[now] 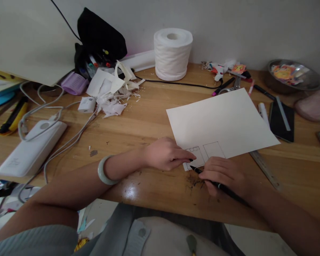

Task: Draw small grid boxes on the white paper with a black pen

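"On the brown wooden worktop [138, 124]?"

"A white rectangular paper sheet [221, 121], near corner under the curled-together fingers of the left hand [162, 154]."

"Right hand [225, 174]?"

"Its fingers pinch a slim black pen [229, 192], tip at the sheet's edge."

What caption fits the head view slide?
Left hand at the corner of a white sheet, right hand holding a black pen.

The paper [221, 122] is white, the pen [228, 191] black.
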Demonstrator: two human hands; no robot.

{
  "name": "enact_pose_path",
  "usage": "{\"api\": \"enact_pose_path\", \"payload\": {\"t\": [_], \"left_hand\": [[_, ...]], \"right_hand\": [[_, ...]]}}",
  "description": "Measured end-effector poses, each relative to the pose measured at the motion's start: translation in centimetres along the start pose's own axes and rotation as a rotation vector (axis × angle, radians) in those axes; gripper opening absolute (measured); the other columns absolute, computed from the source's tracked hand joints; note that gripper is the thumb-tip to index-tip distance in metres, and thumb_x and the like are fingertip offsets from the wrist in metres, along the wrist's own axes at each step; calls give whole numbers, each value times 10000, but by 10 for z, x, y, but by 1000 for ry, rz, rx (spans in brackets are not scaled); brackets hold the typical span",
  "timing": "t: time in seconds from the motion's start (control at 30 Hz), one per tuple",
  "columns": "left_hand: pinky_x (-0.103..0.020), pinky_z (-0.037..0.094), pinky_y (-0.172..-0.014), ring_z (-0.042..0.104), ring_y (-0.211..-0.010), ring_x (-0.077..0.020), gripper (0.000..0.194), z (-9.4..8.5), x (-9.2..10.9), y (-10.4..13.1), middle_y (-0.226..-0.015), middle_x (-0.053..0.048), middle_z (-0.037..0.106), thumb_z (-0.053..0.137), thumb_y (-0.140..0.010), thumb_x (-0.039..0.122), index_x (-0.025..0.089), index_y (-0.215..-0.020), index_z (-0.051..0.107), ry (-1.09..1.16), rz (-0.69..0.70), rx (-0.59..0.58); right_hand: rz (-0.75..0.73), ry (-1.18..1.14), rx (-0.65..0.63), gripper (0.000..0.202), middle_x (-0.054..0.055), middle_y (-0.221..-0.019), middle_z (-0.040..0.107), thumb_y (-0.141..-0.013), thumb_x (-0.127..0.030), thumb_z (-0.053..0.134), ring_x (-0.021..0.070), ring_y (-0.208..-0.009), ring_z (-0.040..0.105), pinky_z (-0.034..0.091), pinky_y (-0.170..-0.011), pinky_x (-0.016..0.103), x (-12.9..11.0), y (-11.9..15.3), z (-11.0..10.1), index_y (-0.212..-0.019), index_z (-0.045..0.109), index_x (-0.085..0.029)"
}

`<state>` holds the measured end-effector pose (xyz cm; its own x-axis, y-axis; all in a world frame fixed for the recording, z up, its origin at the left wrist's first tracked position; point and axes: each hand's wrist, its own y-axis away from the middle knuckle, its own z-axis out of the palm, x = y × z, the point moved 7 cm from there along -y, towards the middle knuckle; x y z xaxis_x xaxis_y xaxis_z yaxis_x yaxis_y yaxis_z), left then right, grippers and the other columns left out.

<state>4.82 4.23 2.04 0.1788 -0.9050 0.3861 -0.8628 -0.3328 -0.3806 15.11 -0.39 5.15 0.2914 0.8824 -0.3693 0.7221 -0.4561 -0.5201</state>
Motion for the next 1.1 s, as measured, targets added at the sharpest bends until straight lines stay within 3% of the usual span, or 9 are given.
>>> {"api": "enact_pose_path", "payload": {"t": [0.17, 0.47, 0.83, 1.1], "left_hand": [[-234, 400, -532, 586, -577, -116, 246, 0, 0, 0, -721, -24, 674, 420, -858, 238, 174, -990, 618, -22, 2, 14], [-235, 387, -526, 579, -577, -111, 244, -1, 0, 0, -740, -18, 673, 423, -860, 242, 173, -1001, 610, -14, 4, 20], [-234, 397, -532, 586, -577, -119, 248, 0, -1, 1, -725, -20, 674, 419, -861, 250, 179, -994, 615, -13, -8, 9], [-238, 396, -527, 590, -574, -122, 256, 0, -1, 0, -711, -16, 673, 412, -861, 257, 185, -997, 617, -16, -18, -11]], "right_hand": [[-144, 167, -67, 120, 24, -654, 621, -771, -143, 520, 137, -626, 567, 494, -593, 282, -6, 1, 15, -887, 537, -170], [-211, 265, -106, 98, 51, -651, 623, -763, -140, 538, 153, -641, 572, 496, -613, 299, -11, 4, 22, -858, 555, -124], [-179, 228, -45, 83, 39, -611, 605, -812, -137, 451, 142, -602, 557, 483, -563, 288, -10, -1, 15, -871, 506, -116], [-119, 198, -34, 101, 28, -622, 593, -765, -120, 503, 136, -606, 543, 474, -569, 283, -4, 4, 16, -865, 496, -134]]}}
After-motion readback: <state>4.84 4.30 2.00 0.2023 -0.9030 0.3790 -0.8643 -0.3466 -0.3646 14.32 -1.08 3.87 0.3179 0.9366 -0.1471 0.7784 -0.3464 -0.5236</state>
